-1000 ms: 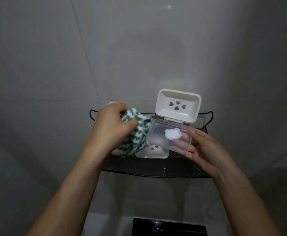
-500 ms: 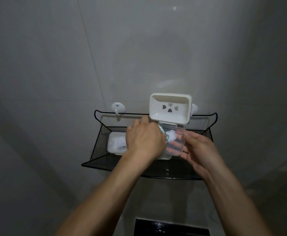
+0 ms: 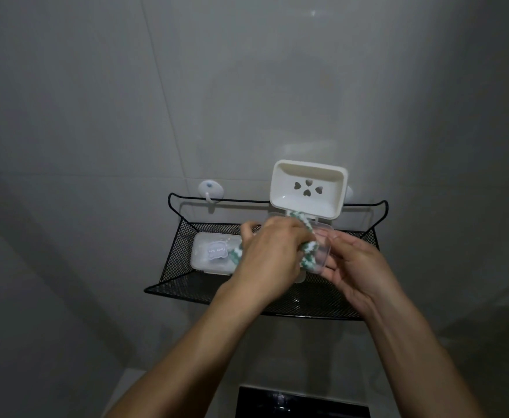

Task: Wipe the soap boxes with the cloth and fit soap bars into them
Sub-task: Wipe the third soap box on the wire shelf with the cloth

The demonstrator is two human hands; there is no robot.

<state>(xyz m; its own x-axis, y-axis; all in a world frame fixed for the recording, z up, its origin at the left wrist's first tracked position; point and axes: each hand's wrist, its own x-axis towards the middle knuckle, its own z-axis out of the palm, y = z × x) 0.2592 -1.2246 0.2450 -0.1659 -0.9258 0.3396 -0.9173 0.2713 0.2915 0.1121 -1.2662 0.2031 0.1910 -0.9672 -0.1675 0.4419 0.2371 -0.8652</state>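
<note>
Since half a second ago your left hand (image 3: 273,260) has kept its place over the open box, but more of the cloth (image 3: 307,251) now shows: a green and white band runs from under the tray's lower edge at 12 o'clock of your knuckles down past them to 3 o'clock, and a second tuft sticks out at 9 o'clock, over the shut box. Your left fingers are curled round the cloth and press it into the clear lid (image 3: 322,260). Your right hand (image 3: 359,267) has barely shifted; its fingers (image 3: 342,241) are only loosely bent, cradling the lid from below and from the 3 o'clock side, thumb along its far edge. The view has swung a little, so the basket sits slightly further right.

The open box holds only the cloth as far as you can see; your hand hides its base. Its white tray (image 3: 307,188), with 4 heart-shaped holes, stands tilted up at 12 o'clock, bare inside.

The shut box (image 3: 214,251) lies at 9 o'clock of your left hand, on the mesh floor of the black wire basket (image 3: 174,254). It carries a pale sticker on its frosted lid; you cannot tell what is inside. A white hook (image 3: 211,190) on the wall holds the basket's rail at 11 o'clock.
</note>
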